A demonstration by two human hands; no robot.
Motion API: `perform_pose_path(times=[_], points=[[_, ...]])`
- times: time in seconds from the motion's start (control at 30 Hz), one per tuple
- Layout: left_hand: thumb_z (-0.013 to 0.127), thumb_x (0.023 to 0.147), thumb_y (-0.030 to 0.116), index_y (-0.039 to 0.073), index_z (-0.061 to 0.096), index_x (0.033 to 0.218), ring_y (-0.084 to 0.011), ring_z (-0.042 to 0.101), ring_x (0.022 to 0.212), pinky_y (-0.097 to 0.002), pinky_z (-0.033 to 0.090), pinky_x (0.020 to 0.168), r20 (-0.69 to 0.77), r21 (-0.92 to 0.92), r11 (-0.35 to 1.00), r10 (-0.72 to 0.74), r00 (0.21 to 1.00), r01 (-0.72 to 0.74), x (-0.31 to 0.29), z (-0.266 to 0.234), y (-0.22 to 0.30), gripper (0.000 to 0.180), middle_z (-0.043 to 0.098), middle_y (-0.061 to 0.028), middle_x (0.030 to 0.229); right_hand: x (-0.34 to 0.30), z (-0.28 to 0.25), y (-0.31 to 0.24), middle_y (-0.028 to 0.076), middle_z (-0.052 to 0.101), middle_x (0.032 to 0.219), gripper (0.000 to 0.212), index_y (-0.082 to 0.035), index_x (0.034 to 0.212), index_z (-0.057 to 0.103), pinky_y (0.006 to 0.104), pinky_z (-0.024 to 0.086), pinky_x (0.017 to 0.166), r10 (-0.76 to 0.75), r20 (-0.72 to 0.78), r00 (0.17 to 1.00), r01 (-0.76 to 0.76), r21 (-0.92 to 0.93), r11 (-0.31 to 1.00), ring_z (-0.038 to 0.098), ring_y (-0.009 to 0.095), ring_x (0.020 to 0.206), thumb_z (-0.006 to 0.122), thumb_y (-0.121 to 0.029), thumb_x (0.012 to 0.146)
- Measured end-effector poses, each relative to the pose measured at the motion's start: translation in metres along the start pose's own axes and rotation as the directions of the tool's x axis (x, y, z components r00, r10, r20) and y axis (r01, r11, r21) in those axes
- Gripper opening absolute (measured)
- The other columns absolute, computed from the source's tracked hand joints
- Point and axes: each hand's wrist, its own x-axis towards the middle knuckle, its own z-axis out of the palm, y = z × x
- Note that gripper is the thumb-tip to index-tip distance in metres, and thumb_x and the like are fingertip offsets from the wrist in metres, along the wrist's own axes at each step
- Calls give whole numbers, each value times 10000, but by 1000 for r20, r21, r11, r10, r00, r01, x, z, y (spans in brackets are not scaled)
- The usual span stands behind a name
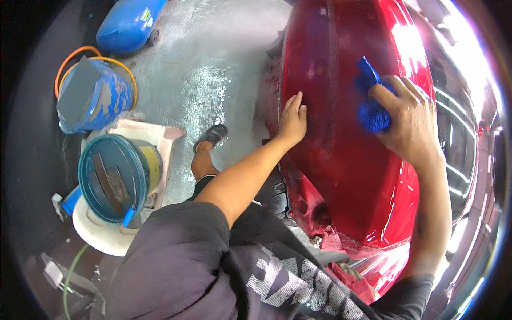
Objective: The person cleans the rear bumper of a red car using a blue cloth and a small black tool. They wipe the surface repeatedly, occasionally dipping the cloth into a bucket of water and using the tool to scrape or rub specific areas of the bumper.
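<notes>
Blue cloth (373,116) in my right hand (408,114), above the red panel (341,176)

My right hand has its fingers closed around the cloth; whether the cloth touches the panel, I cannot tell. My left hand (293,122) rests at the panel's left edge, its fingers extended. Well to the left of this hand stand a teal bucket (153,165) and a blue bucket (114,101).

Blown-out glare upper R; bright refl. on red panel (346,181) + floor (234,58); rim dk, fisheye-bent.
</notes>
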Motion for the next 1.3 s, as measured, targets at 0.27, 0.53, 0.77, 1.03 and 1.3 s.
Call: perform_pose_path(times=[0.27, 0.53, 0.77, 1.03, 1.3], points=[[490, 1179, 247, -38, 396, 1677, -428, 347, 1635, -466, 306, 1343, 75, -15, 1000, -7, 997, 8, 9, 13, 10, 582, 377, -281, 1745, 61, 73, 19, 170, 709, 1158, 530, -57, 1223, 692, 515, 561, 956, -109, -236, 966, 132, 86, 987, 699, 442, 1088, 852, -59, 718], [442, 1200, 338, 69, 203, 1777, -346, 97, 1729, -546, 100, 1377, 310, 11, 999, -34, 950, 32, -18, -4, -24, 680, 134, -200, 1860, 79, 71, -4, 186, 748, 1233, 542, -31, 1213, 744, 524, 520, 1104, -80, 68, 994, 82, -26, 996, 713, 428, 1167, 875, -103, 692], [382, 1211, 409, 124, 156, 1797, -332, 33, 1738, -571, 43, 1373, 361, 78, 996, 3, 932, -33, -19, -11, -51, 689, 85, -166, 1877, 89, 84, 5, 183, 755, 1331, 528, -16, 1203, 743, 499, 526, 1116, -202, 91, 975, 203, -4, 979, 706, 414, 1246, 836, -46, 684], [290, 1211, 485, 136, 126, 1802, -335, 37, 1737, -577, 26, 1372, 300, 124, 986, 67, 952, -108, 31, -1, -76, 706, 103, -154, 1876, 89, 96, 18, 203, 734, 1390, 773, -37, 1431, 669, 454, 517, 1158, -265, -53, 963, 270, 248, 930, 699, 377, 1324, 767, 7, 665], [184, 1197, 570, 121, 115, 1801, -313, 30, 1738, -571, -1, 1376, 361, 149, 968, 135, 923, -200, 60, -6, -99, 755, 68, -137, 1882, 88, 90, 20, 196, 735, 1363, 820, -31, 1428, 661, 439, 506, 1167, -184, -26, 983, 183, 315, 931, 699, 390, 1306, 739, 33, 614]])
